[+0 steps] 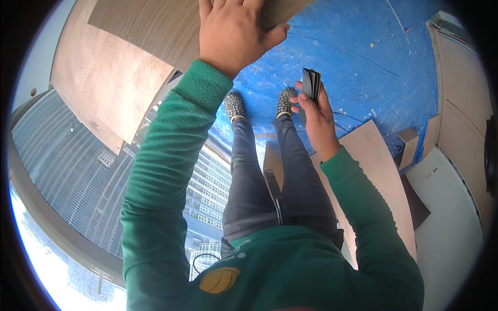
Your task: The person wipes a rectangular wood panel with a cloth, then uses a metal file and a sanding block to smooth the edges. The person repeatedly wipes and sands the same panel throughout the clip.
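Note:
My left hand [233,33] lies flat on a brown wood-grain board [150,31] at the top, its thumb spread to the right and its fingertips cut off by the upper edge. In my right hand [321,124] is a folded dark grey sheet [310,85] that looks like sandpaper, its layered edges standing up above the thumb. The thumb presses on the near face while the fingers curl behind it. This hand hangs over the blue floor covering, to the right of the board and apart from it.
Blue sheeting [358,57] covers the floor, dotted with debris. A pale plywood panel [109,78] stands left beside a large window [78,171]. More wood panels [363,171], a small block [409,145] and a light grey panel [446,202] lie right of my legs.

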`<state>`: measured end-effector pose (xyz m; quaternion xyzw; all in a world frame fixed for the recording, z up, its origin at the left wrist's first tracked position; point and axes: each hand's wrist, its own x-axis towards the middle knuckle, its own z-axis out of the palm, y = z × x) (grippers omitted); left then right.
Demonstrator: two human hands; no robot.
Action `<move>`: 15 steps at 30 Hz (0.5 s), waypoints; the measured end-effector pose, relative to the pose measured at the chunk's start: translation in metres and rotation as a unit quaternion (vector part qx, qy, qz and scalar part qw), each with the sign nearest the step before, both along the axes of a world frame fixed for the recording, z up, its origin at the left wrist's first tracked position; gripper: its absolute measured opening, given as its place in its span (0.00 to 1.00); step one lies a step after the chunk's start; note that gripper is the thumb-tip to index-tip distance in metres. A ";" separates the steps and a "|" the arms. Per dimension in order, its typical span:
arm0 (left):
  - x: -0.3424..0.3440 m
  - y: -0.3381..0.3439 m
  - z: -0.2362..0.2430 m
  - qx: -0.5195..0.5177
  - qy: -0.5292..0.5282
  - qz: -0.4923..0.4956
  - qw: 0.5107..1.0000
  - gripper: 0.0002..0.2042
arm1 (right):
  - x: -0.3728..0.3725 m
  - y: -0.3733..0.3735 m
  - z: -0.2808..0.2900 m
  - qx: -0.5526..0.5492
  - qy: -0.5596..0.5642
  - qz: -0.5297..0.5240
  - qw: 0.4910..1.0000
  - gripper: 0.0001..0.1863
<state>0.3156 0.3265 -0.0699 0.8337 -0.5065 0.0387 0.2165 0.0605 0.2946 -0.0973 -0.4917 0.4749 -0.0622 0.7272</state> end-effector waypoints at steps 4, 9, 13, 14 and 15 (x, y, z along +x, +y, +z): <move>0.057 -0.062 -0.026 0.001 -0.097 0.000 0.995 0.37 | 0.018 -0.020 -0.024 -0.221 -0.059 0.099 0.968 0.34; 0.138 -0.064 -0.033 0.064 -0.084 0.068 0.992 0.35 | 0.091 -0.069 -0.036 -0.543 -0.089 0.055 0.833 0.34; 0.133 -0.067 -0.036 0.060 -0.045 0.070 0.995 0.32 | 0.105 -0.007 -0.069 -0.612 -0.114 0.075 0.779 0.48; 0.128 -0.071 -0.038 0.057 -0.032 0.066 0.996 0.32 | 0.092 0.026 -0.073 -0.590 -0.113 0.124 0.790 0.48; 0.129 -0.067 -0.037 0.058 -0.039 0.066 0.995 0.32 | 0.080 0.061 -0.073 -0.568 -0.141 0.172 0.793 0.47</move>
